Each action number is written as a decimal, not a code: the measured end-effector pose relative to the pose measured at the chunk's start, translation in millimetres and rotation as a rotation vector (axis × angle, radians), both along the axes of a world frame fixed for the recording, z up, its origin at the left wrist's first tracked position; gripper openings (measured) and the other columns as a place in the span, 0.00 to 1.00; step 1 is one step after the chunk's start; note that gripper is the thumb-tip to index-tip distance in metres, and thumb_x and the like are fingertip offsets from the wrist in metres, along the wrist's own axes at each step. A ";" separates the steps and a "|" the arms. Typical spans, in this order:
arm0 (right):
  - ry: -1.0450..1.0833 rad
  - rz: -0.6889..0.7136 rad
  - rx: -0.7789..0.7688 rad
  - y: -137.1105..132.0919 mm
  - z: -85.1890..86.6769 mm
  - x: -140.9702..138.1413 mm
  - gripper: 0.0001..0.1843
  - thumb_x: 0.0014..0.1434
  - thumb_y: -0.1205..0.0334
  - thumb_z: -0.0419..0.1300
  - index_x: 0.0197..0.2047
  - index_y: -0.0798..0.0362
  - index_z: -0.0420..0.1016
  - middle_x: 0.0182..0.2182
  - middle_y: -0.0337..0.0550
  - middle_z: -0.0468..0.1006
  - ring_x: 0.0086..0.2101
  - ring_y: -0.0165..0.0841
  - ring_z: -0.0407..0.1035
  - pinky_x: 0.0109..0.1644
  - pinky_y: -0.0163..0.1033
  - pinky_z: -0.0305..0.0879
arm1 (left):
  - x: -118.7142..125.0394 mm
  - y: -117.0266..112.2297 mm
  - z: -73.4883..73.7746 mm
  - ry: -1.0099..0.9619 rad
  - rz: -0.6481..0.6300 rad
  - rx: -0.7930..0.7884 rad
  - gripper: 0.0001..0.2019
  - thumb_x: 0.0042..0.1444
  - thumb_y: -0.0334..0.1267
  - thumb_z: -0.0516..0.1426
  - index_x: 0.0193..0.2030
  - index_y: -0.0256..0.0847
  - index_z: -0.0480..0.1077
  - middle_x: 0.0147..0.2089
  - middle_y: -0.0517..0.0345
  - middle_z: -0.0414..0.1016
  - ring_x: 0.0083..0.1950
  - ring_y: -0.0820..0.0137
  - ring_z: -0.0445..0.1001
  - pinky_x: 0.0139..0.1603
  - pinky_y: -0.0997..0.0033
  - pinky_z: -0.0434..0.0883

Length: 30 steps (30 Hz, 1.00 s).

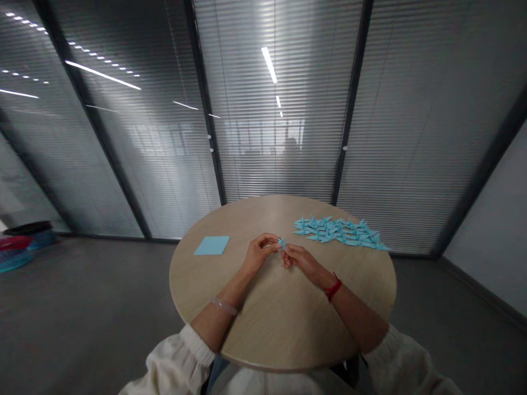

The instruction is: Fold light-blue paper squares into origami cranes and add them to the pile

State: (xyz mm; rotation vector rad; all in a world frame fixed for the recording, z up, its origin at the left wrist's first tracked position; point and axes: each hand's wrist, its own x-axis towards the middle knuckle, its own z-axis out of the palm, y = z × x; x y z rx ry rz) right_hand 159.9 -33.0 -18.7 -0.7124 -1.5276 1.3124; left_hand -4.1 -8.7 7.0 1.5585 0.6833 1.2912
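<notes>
The small blue paper piece [282,242] is held over the middle of the round table [267,323], a little toward the far edge, and it sits exactly between the two hands, so neither is nearer. The left hand [258,253] comes at it from the left with fingers curled and the fingertips closed on the piece's left side. The right hand [297,259] meets it from the right and slightly nearer the person, its fingertips pinching the other side. The two sets of fingertips all but touch. The piece is too small to tell how its long axis runs, though a tip seems to point up and away. Whether it rests on the wood or is held just clear of it cannot be told. Beyond the right hand, toward the far right edge, lies a heap of folded blue pieces [340,231] in a band along the rim, near the hands but apart from them. A stack of blue sheets [212,245] lies flat toward the left edge, farther from the left hand than the heap is from the right. A red band [333,287] circles the right wrist, and a pale bracelet [224,305] the left.
</notes>
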 end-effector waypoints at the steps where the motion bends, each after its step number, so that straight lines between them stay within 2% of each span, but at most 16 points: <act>1: 0.000 0.004 0.001 0.0 -0.2 0.2 0.18 0.55 0.47 0.55 0.29 0.54 0.68 0.21 0.37 0.66 0.24 0.28 0.61 0.33 0.36 0.61 | 0.0 -0.5 0.7 0.002 0.002 0.009 0.14 0.41 0.40 0.66 0.33 0.35 0.72 0.32 0.56 0.74 0.32 0.73 0.71 0.35 0.73 0.69; 6: -0.010 0.032 -0.001 1.6 -3.5 1.7 0.18 0.57 0.48 0.53 0.28 0.54 0.69 0.21 0.37 0.66 0.23 0.28 0.62 0.33 0.36 0.60 | -0.2 -1.8 2.7 0.021 0.002 0.039 0.13 0.42 0.40 0.65 0.31 0.35 0.70 0.29 0.59 0.71 0.30 0.75 0.68 0.34 0.74 0.67; 11: 0.000 0.058 -0.025 1.6 -5.2 2.1 0.17 0.57 0.49 0.53 0.26 0.54 0.68 0.18 0.34 0.62 0.22 0.28 0.60 0.38 0.38 0.63 | -1.1 -1.5 0.4 0.023 -0.024 0.033 0.14 0.43 0.42 0.65 0.32 0.35 0.70 0.30 0.59 0.71 0.31 0.75 0.69 0.35 0.74 0.67; 21: 0.105 0.166 -0.140 -8.6 7.1 -1.4 0.16 0.54 0.50 0.58 0.25 0.54 0.67 0.17 0.31 0.56 0.19 0.26 0.55 0.41 0.43 0.65 | -0.9 -1.7 -1.8 -0.009 -0.067 -0.014 0.15 0.44 0.44 0.64 0.31 0.35 0.70 0.28 0.58 0.72 0.30 0.74 0.70 0.36 0.71 0.68; 27: 0.122 0.216 -0.136 -10.2 5.8 -0.7 0.15 0.55 0.50 0.57 0.26 0.54 0.67 0.17 0.31 0.56 0.20 0.26 0.56 0.42 0.43 0.65 | -0.5 -3.5 -0.1 -0.004 -0.066 -0.034 0.16 0.44 0.46 0.64 0.30 0.35 0.70 0.28 0.58 0.73 0.30 0.73 0.70 0.37 0.71 0.69; 30: 0.090 0.152 -0.107 -6.1 2.7 -1.2 0.16 0.55 0.49 0.56 0.27 0.54 0.67 0.19 0.33 0.60 0.22 0.27 0.59 0.40 0.42 0.64 | 0.0 -1.9 0.5 0.024 -0.036 -0.015 0.16 0.46 0.48 0.63 0.31 0.35 0.70 0.28 0.58 0.72 0.30 0.73 0.70 0.36 0.72 0.69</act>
